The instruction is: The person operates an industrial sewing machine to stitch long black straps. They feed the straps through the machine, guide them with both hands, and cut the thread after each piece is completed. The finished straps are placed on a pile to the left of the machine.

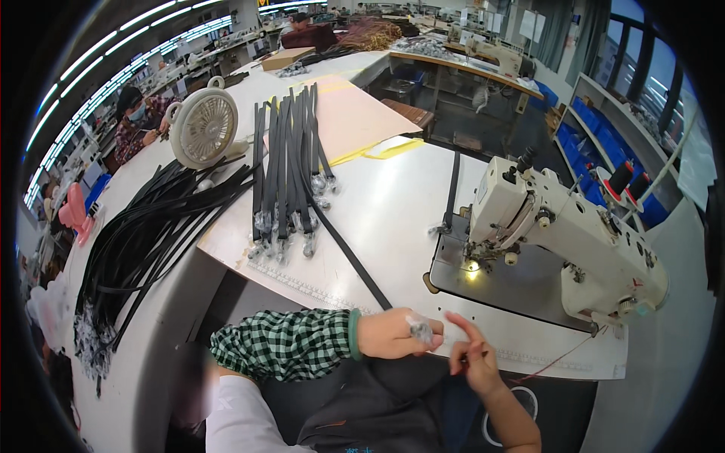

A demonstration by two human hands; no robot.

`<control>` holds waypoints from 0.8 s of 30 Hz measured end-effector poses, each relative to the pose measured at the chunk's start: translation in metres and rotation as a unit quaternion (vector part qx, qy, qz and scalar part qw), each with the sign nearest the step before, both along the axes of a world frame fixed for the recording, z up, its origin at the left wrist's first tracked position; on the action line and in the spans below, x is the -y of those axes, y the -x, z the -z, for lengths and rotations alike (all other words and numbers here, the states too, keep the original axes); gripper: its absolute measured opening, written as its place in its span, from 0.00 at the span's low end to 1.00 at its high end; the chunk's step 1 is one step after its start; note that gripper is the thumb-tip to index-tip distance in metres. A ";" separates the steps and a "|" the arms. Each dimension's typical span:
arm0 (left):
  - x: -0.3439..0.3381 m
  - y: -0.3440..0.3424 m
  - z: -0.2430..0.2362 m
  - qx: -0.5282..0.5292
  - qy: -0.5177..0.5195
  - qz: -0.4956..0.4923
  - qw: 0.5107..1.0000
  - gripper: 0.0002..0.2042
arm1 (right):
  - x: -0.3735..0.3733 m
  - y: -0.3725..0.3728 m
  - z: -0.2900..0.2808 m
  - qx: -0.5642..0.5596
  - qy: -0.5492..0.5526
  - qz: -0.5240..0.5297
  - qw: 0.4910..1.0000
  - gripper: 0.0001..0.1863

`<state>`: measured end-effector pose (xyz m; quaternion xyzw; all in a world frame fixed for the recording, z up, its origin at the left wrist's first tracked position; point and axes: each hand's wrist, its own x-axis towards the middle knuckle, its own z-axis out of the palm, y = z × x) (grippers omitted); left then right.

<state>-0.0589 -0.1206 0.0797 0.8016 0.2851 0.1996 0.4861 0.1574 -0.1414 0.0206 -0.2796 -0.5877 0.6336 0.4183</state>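
Observation:
My left hand (pixel 389 334) is closed round the end of a black strap (pixel 351 257), which runs back over the white table toward the bundle. A shiny buckle-like end piece wrapped in clear plastic (pixel 421 329) shows at its fingers. Close by on the right is my right hand (pixel 476 355), its index finger reaching toward that end and its other fingers bent. Something pale and see-through lies between the two hands; whether the right fingers pinch it is hard to make out. A row of black straps (pixel 283 166) with plastic-wrapped ends lies ahead on the table.
A white sewing machine (pixel 559 226) with a lit lamp stands at right, another strap (pixel 453 189) beside it. A larger heap of black straps (pixel 143 226) hangs over the left table, near a white fan (pixel 204 128). Pink sheet material (pixel 355 121) lies farther back. Another person (pixel 140 124) sits far left.

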 end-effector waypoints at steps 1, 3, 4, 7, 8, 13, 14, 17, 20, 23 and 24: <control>0.001 -0.006 -0.003 0.122 0.215 0.040 0.968 0.15 | 0.004 0.007 0.018 -0.078 0.096 -0.093 0.988 0.25; -0.021 -0.008 -0.017 0.089 0.293 0.121 0.944 0.17 | 0.013 0.021 0.013 -0.160 0.215 -0.287 0.920 0.23; -0.038 -0.008 -0.006 0.062 0.213 0.140 0.965 0.17 | 0.022 0.021 0.032 -0.098 0.177 -0.282 0.938 0.21; -0.072 0.010 0.006 -0.024 0.264 -0.041 0.963 0.12 | 0.047 0.018 0.068 0.156 -0.003 -0.228 0.961 0.13; -0.080 0.016 0.013 -0.023 0.266 -0.117 0.957 0.13 | 0.052 0.013 0.078 0.208 0.004 -0.244 0.947 0.13; -0.104 0.023 0.050 0.099 0.202 -0.451 0.864 0.26 | 0.050 0.007 0.062 0.166 0.077 -0.198 0.963 0.12; -0.101 0.021 0.055 0.065 0.074 -0.459 0.883 0.27 | 0.046 0.007 0.052 0.167 0.078 -0.191 0.964 0.12; -0.079 0.013 0.068 -0.063 -0.251 -0.380 0.888 0.30 | 0.033 0.004 0.032 0.169 0.088 -0.186 0.964 0.12; -0.070 -0.002 0.072 -0.224 -0.364 -0.229 0.875 0.29 | 0.026 0.005 0.028 0.135 0.117 -0.164 0.970 0.12; -0.096 -0.016 0.085 -0.201 -0.425 -0.207 0.858 0.28 | 0.024 0.015 0.026 0.109 0.166 -0.137 0.970 0.12; -0.102 -0.022 0.084 -0.228 -0.421 -0.182 0.859 0.29 | 0.026 0.018 0.023 0.097 0.183 -0.118 0.971 0.12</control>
